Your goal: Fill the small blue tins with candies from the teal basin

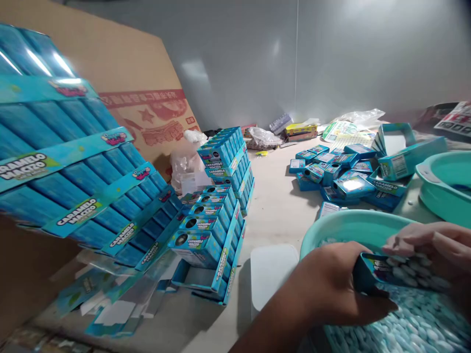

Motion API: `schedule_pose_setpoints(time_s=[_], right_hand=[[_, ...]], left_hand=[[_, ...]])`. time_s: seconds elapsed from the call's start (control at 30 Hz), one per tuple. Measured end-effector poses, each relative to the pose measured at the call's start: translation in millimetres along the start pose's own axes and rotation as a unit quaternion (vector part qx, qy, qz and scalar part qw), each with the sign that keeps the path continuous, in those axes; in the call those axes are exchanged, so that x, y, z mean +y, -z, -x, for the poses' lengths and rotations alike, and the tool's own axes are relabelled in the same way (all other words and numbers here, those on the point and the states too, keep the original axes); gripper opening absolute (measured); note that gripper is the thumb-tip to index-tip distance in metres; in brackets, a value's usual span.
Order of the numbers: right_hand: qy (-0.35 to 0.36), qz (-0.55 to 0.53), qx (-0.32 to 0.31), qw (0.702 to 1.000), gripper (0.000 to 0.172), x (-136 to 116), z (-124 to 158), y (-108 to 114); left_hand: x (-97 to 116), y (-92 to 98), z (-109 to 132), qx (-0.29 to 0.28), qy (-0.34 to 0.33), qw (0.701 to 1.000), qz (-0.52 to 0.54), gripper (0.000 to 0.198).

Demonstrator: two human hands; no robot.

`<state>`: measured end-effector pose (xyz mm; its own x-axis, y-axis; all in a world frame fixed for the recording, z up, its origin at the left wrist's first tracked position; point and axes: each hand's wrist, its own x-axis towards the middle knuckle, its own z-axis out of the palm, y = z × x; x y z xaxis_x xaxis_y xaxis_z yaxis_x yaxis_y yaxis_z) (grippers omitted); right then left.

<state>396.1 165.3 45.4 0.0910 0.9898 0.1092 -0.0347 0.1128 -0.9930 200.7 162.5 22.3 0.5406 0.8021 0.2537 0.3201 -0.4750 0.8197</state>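
Note:
My left hand [336, 282] is wrapped round a small blue candy box [370, 269], tilted on its side over a turquoise basin [312, 234]. Pale blue and white candies [412, 318] fill the bottom of that basin. At the box's mouth, my right hand [437, 245] curls over a clump of white candies [412, 269], its fingertips touching or close to the box's edge. Motion smears part of this hand, and the inside of the box is mostly hidden.
Loose blue boxes [331, 169] lie piled behind the basin, with a second turquoise basin [434, 196] to their right. Display trays of boxes [217, 235] stand mid-table; a taller stack [88, 147] leans at left. A white lidded container [274, 267] sits by my left forearm.

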Motion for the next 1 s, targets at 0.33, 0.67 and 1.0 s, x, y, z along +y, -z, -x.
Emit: schedule_pose_setpoints(time_s=[0.33, 0.67, 1.0], right_hand=[[-0.003, -0.080, -0.081, 0.993, 0.025, -10.3, -7.2, -3.8], [0.127, -0.009, -0.201, 0.971, 0.041, -5.6, -5.4, -3.7], [0.260, 0.118, -0.235, 0.929, 0.028, -5.6, -1.1, 1.7]], left_hand=[[8.5, -0.1, -5.5, 0.004, 0.049, 0.998, 0.038, 0.030], [-1.0, -2.8, -2.8, -0.020, 0.027, 0.999, 0.028, 0.017], [7.8, 2.4, -3.0, -0.028, 0.030, 0.999, 0.034, 0.035]])
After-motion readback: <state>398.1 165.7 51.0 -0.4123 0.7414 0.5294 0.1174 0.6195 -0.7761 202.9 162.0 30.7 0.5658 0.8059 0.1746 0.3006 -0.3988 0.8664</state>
